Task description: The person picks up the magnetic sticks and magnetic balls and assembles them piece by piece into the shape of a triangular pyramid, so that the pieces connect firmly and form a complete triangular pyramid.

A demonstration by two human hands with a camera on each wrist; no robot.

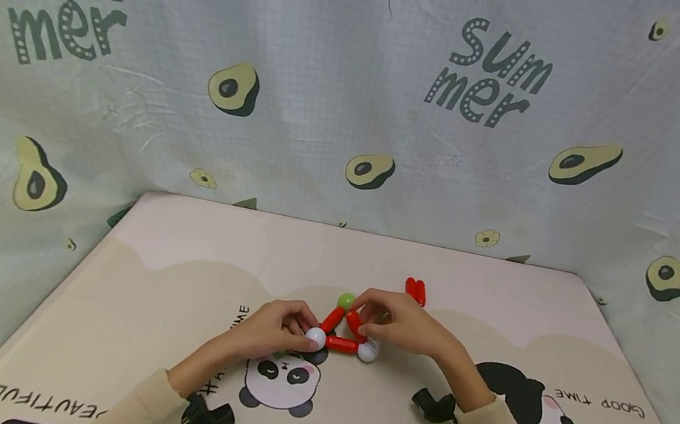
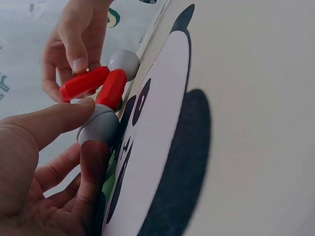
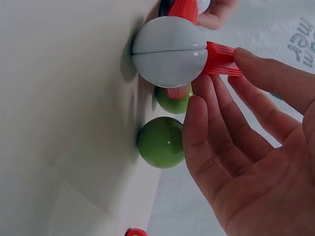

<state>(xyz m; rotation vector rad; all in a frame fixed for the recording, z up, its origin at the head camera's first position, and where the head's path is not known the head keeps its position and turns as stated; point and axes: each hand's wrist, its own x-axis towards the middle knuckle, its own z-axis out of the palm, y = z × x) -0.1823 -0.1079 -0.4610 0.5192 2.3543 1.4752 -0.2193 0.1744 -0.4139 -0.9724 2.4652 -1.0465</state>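
Red rods and balls form a small triangle on the table. Its corners are a green ball [image 1: 346,301] at the far end and two white balls near me. My left hand [image 1: 274,327] grips the left white ball [image 2: 98,129] between thumb and fingers. Between the two white balls runs one red rod [image 1: 342,345]. My right hand [image 1: 401,321] pinches a second red rod [image 3: 220,58] that rises from the right white ball [image 3: 170,51]. A third red rod [image 1: 332,320] joins the left white ball and the green one. Another green ball [image 3: 161,142] sits beside my right fingers.
Two loose red rods [image 1: 415,291] lie side by side beyond my right hand. A printed cloth with a panda [image 1: 281,383] covers the table [image 1: 197,238]. Behind it hangs a curtain [image 1: 313,39] with avocado prints. Black wrist mounts [image 1: 208,418] show at both sleeves.
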